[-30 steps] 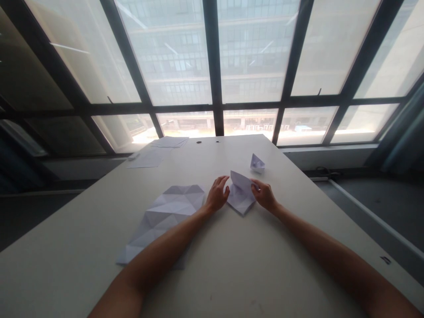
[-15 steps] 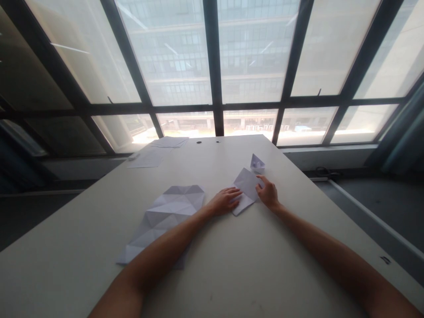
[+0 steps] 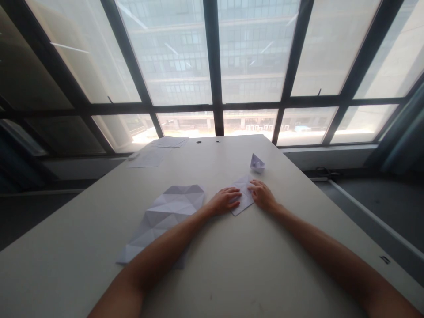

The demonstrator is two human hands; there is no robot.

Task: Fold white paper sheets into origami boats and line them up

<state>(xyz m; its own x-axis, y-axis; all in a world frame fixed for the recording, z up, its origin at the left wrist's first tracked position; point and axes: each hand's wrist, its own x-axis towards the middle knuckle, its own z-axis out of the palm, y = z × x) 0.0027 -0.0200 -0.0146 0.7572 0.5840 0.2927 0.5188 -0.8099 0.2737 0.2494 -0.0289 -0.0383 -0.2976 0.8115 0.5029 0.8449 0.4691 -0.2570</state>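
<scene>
A small folded white paper lies flat on the white table. My left hand lies open on the paper's left part, fingers stretched out and pressing down. On its right part rests my right hand, also open and flat. A finished paper boat stands a little beyond my right hand. A large creased sheet lies left of my left forearm.
Several flat sheets lie at the table's far left corner, near two small dark holes by the far edge. Tall windows with dark frames stand beyond the table. The floor drops away on the right.
The paper was held up with a flap raised a second ago. It has since been folded down flat, and both hands now press on it.
</scene>
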